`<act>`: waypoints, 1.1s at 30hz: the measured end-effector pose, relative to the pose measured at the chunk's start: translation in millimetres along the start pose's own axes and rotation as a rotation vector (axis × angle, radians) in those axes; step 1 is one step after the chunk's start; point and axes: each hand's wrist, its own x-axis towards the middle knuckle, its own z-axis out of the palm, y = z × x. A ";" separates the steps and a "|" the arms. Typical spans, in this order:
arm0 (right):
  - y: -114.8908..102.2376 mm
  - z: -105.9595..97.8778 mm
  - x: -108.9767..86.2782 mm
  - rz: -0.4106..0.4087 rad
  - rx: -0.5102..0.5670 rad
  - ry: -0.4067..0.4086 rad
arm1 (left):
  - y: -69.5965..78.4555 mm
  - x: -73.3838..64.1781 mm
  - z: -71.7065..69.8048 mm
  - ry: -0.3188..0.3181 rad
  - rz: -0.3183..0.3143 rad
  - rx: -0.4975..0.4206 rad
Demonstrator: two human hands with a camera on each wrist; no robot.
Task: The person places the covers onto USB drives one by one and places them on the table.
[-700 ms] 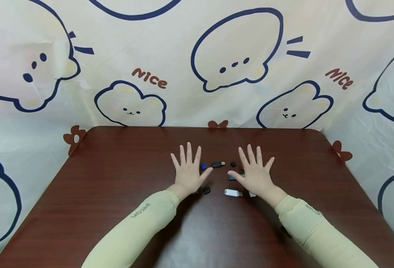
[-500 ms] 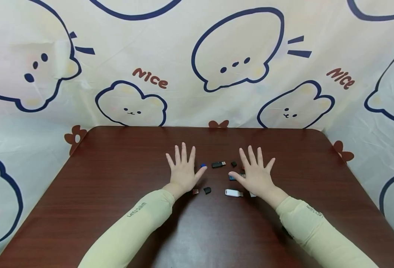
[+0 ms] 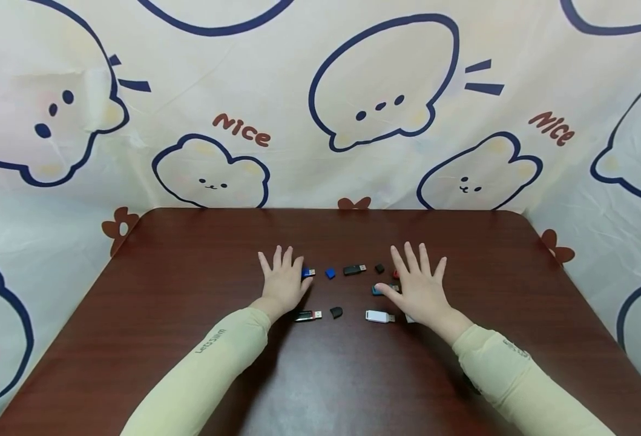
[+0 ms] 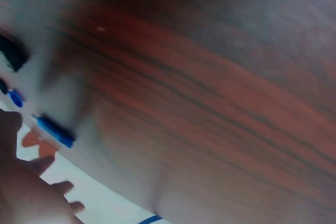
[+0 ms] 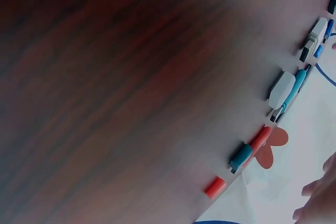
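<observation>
My left hand point(image 3: 282, 284) has its fingers spread, palm down, left of the small parts. It partly covers a blue USB stick point(image 3: 309, 273) and lies beyond a black USB stick point(image 3: 308, 316). My right hand point(image 3: 422, 290), also spread, overlaps a teal USB stick point(image 3: 378, 290) with its thumb and partly hides a red piece point(image 3: 396, 274) and a white piece point(image 3: 410, 318). Neither hand grips anything; whether they touch the table cannot be told. In the right wrist view, red point(image 5: 216, 188), teal point(image 5: 241, 158) and white point(image 5: 282, 91) pieces stand out.
Between the hands lie a blue cap point(image 3: 330, 274), a dark USB stick point(image 3: 355, 270), two black caps point(image 3: 379, 268) and a white USB stick point(image 3: 377, 317). The brown table point(image 3: 320, 387) meets a printed curtain point(image 3: 293, 79) at back and sides.
My left hand has slid left and slightly nearer, uncovering the blue USB stick's plug and the black USB stick. My right hand has hardly moved.
</observation>
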 end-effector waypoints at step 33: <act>-36.9 -1.5 32.3 -0.165 -0.158 0.134 | -23.0 10.7 -27.4 0.092 0.099 -0.124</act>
